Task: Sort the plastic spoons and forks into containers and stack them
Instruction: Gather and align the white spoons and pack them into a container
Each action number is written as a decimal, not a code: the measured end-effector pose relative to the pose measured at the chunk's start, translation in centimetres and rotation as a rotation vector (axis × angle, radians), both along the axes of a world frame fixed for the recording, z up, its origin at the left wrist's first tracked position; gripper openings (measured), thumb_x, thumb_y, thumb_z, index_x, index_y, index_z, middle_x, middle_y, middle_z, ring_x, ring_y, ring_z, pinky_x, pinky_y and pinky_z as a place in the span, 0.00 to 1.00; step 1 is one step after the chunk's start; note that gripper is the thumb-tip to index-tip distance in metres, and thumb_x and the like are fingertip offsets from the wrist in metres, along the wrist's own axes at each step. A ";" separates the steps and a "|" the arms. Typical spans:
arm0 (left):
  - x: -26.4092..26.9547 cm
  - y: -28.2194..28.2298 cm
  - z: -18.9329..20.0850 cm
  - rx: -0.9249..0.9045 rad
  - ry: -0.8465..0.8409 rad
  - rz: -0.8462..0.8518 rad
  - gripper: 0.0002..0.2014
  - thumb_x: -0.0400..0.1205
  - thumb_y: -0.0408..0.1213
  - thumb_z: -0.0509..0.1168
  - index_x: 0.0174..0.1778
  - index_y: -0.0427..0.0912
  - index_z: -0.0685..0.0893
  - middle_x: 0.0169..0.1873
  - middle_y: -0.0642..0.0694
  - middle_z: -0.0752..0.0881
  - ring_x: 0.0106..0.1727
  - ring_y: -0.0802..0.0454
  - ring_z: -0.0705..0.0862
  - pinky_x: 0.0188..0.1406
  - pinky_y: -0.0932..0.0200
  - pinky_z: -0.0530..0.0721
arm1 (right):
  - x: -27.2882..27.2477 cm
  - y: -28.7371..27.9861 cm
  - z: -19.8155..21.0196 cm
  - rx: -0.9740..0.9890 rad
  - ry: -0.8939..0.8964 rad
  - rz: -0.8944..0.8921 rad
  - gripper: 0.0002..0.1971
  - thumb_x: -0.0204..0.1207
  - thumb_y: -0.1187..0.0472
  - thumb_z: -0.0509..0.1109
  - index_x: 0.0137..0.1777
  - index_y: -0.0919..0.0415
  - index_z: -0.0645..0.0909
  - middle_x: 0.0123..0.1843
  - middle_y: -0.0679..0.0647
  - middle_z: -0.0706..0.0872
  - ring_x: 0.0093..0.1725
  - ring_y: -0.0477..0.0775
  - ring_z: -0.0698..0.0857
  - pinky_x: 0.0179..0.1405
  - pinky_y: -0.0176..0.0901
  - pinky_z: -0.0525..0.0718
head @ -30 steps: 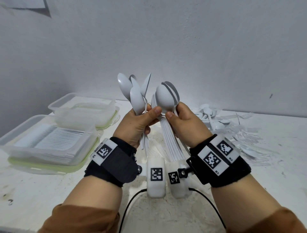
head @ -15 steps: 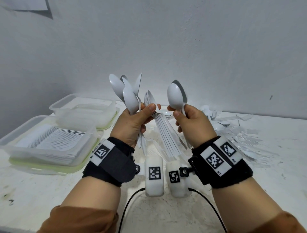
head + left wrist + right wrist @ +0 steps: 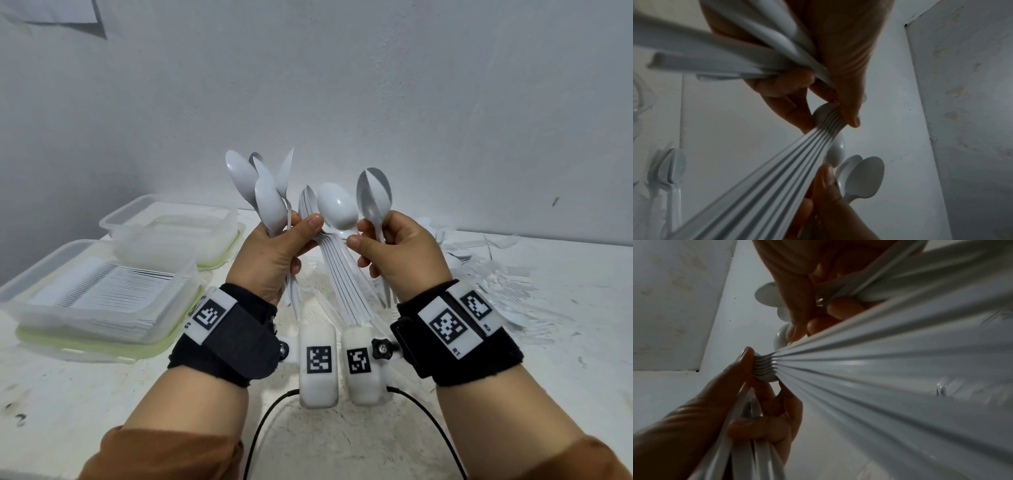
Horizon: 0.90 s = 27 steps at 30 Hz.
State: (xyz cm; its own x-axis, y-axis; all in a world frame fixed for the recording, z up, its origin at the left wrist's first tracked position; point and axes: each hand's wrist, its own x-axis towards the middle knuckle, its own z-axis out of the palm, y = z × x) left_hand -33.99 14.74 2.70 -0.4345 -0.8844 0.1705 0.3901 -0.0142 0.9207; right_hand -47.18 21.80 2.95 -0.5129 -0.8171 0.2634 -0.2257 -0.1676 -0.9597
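Observation:
In the head view both hands are raised above the white table (image 3: 513, 377). My left hand (image 3: 301, 233) grips several loose white spoons (image 3: 260, 195), bowls up, and pinches a nested stack of spoons (image 3: 342, 277) between thumb and fingers. The left wrist view shows that pinch at the stack's neck (image 3: 830, 118), and the right wrist view shows the stack (image 3: 764, 368) too. My right hand (image 3: 370, 240) grips two spoons (image 3: 373, 195). Its thumb is beside a single spoon (image 3: 337, 209) that lies against the stack.
At the left a clear lidded container (image 3: 164, 308) holds rows of white cutlery. Behind it stands a second stack of clear containers (image 3: 219, 222). A loose pile of plastic forks and spoons (image 3: 496, 270) covers the table at the right. The wall is close behind.
The hands parted, the right hand drawing its spoons away from the stack. It has now come back, and a single spoon lies against the stack's right side.

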 end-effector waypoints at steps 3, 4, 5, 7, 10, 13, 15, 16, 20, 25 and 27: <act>-0.1 0.0 0.0 -0.014 -0.005 -0.001 0.11 0.74 0.35 0.69 0.32 0.45 0.71 0.21 0.55 0.82 0.24 0.63 0.82 0.16 0.71 0.63 | 0.1 0.1 0.1 -0.003 -0.010 0.000 0.10 0.69 0.70 0.75 0.36 0.56 0.80 0.24 0.43 0.81 0.23 0.42 0.79 0.22 0.32 0.74; -0.1 0.0 0.0 -0.014 -0.005 0.000 0.11 0.72 0.36 0.69 0.32 0.44 0.71 0.22 0.55 0.82 0.25 0.63 0.82 0.16 0.71 0.63 | 0.1 0.1 0.1 -0.007 -0.006 0.000 0.09 0.69 0.70 0.75 0.36 0.56 0.80 0.25 0.44 0.82 0.23 0.41 0.79 0.22 0.31 0.75; -0.1 -0.1 0.0 -0.015 -0.004 0.001 0.11 0.72 0.36 0.70 0.33 0.44 0.71 0.22 0.55 0.82 0.25 0.63 0.82 0.16 0.71 0.63 | 0.2 0.1 0.2 -0.013 -0.003 0.001 0.09 0.69 0.70 0.75 0.36 0.56 0.80 0.26 0.44 0.82 0.23 0.40 0.79 0.22 0.31 0.75; -0.2 -0.2 0.0 -0.015 -0.005 0.007 0.11 0.73 0.35 0.69 0.32 0.45 0.71 0.22 0.55 0.82 0.25 0.64 0.82 0.17 0.71 0.63 | 0.3 0.1 0.3 -0.022 -0.001 0.005 0.09 0.70 0.70 0.74 0.37 0.55 0.81 0.28 0.43 0.83 0.24 0.39 0.80 0.23 0.30 0.76; -0.1 -0.2 -0.1 -0.016 -0.012 0.016 0.12 0.76 0.33 0.68 0.32 0.45 0.71 0.21 0.56 0.81 0.24 0.64 0.82 0.17 0.71 0.63 | 0.4 0.2 0.4 -0.022 0.009 0.016 0.09 0.72 0.69 0.73 0.38 0.53 0.82 0.29 0.42 0.84 0.25 0.37 0.81 0.25 0.29 0.77; -0.2 -0.4 -0.2 -0.007 -0.008 0.026 0.12 0.77 0.33 0.68 0.32 0.45 0.71 0.20 0.56 0.81 0.24 0.64 0.82 0.17 0.71 0.63 | 0.5 0.1 0.3 -0.041 -0.009 0.011 0.09 0.71 0.70 0.74 0.38 0.53 0.83 0.28 0.43 0.85 0.26 0.37 0.81 0.26 0.28 0.78; -0.2 -0.5 -0.2 0.002 -0.005 0.036 0.12 0.77 0.33 0.68 0.33 0.45 0.71 0.20 0.55 0.82 0.25 0.64 0.82 0.17 0.70 0.63 | 0.5 0.1 0.3 -0.059 -0.030 0.014 0.11 0.70 0.71 0.75 0.39 0.52 0.85 0.27 0.41 0.86 0.27 0.36 0.82 0.27 0.26 0.77; -0.2 -0.5 -0.2 0.004 -0.003 0.038 0.11 0.77 0.33 0.68 0.33 0.45 0.71 0.21 0.55 0.83 0.25 0.64 0.82 0.17 0.71 0.63 | 0.6 0.0 0.3 -0.065 -0.043 0.020 0.11 0.70 0.72 0.75 0.40 0.53 0.86 0.26 0.40 0.87 0.27 0.35 0.83 0.27 0.25 0.77; -0.3 -0.4 -0.1 0.007 0.005 0.026 0.09 0.78 0.32 0.67 0.36 0.43 0.73 0.25 0.54 0.87 0.30 0.63 0.86 0.17 0.71 0.65 | 0.8 -0.1 0.3 -0.056 -0.007 0.026 0.14 0.69 0.72 0.75 0.43 0.50 0.87 0.28 0.40 0.87 0.30 0.31 0.83 0.31 0.22 0.78; -0.3 -0.4 -0.1 0.022 0.012 0.036 0.10 0.78 0.32 0.67 0.35 0.44 0.72 0.23 0.54 0.86 0.28 0.63 0.85 0.17 0.71 0.65 | 1.2 -0.2 0.4 -0.001 0.075 -0.010 0.10 0.69 0.69 0.76 0.36 0.50 0.88 0.32 0.58 0.88 0.33 0.40 0.81 0.38 0.35 0.80; -0.4 -0.4 -0.2 0.026 0.010 0.041 0.10 0.77 0.33 0.68 0.34 0.44 0.72 0.22 0.54 0.85 0.26 0.63 0.84 0.17 0.71 0.64 | 1.4 -0.2 0.5 0.014 0.104 -0.018 0.06 0.70 0.67 0.76 0.35 0.56 0.88 0.39 0.70 0.86 0.35 0.49 0.78 0.39 0.45 0.78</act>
